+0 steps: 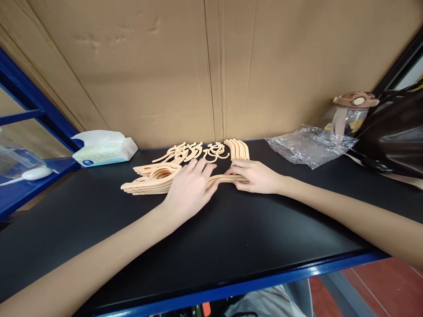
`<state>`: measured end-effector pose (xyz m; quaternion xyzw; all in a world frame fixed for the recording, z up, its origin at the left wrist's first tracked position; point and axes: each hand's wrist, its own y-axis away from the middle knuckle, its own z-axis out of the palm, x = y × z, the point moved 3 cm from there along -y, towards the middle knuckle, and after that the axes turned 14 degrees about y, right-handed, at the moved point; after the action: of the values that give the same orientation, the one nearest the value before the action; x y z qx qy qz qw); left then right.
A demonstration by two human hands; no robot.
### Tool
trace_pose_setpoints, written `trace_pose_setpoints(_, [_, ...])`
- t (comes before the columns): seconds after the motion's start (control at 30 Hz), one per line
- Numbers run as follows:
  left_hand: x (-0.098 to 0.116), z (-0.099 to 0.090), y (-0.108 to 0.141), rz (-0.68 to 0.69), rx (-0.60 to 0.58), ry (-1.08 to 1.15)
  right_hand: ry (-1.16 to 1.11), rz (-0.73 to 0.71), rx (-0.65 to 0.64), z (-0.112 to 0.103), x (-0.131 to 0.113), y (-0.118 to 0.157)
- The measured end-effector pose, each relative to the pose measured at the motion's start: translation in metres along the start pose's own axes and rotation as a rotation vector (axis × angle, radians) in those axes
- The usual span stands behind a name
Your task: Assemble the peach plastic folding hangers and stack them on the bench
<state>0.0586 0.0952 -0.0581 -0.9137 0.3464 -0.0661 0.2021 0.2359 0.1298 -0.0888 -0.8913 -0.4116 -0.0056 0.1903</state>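
Both my hands are closed on a beige curved hanger arm (225,178) lying low over the black table. My left hand (191,182) pinches its left end between thumb and fingers. The right end sits in the fingers of my right hand (254,176), which partly cover it. Just left of my left hand, a stack of beige hanger pieces (148,188) lies on the tabletop, partly hidden by that hand. Behind my hands are a row of small beige parts (188,152), several loose hooks (216,150) and a neat set of curved arms (238,149).
The black table (231,233) has a blue front edge. At back left stands a tissue pack (105,149); a white spoon-like item (36,173) lies on a blue ledge. To the right are crumpled clear plastic (309,145), a bottle (353,112) and a dark bag (393,132). Cardboard rises behind.
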Motion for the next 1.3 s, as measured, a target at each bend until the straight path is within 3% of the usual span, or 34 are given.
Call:
trace_pose_setpoints(0.13, [-0.018,-0.042,-0.016,-0.141,0.054,0.039,-0.015,0.001,-0.006,0.000,0.000,0.000])
trace_pose_setpoints(0.23, [-0.058,-0.061,-0.036,-0.309,-0.073,0.099,-0.028,0.004,-0.021,-0.003,0.000,0.000])
trace_pose_setpoints(0.33, [-0.109,-0.059,-0.051,-0.514,-0.281,0.151,-0.045,0.003,-0.023,-0.004,0.000,0.000])
trace_pose_setpoints(0.4, [-0.136,-0.050,-0.057,-0.539,-0.374,0.177,-0.045,-0.003,-0.019,-0.004,0.000,0.000])
trace_pose_setpoints(0.5, [-0.157,-0.031,-0.057,-0.533,-0.549,0.301,-0.027,-0.010,-0.006,-0.004,0.001,0.001])
trace_pose_setpoints(0.6, [-0.165,-0.019,-0.053,-0.551,-0.612,0.276,-0.011,-0.018,-0.008,-0.003,0.002,0.001])
trace_pose_setpoints(0.77, [-0.173,-0.013,-0.054,-0.595,-0.588,0.180,0.005,-0.020,-0.009,-0.002,0.003,0.002])
trace_pose_setpoints(0.97, [-0.181,-0.006,-0.054,-0.606,-0.603,0.222,0.010,-0.023,0.007,-0.002,0.003,0.002])
trace_pose_setpoints(1.3, [-0.152,-0.029,-0.050,-0.698,-0.510,0.398,0.008,-0.020,-0.004,-0.003,0.004,0.001])
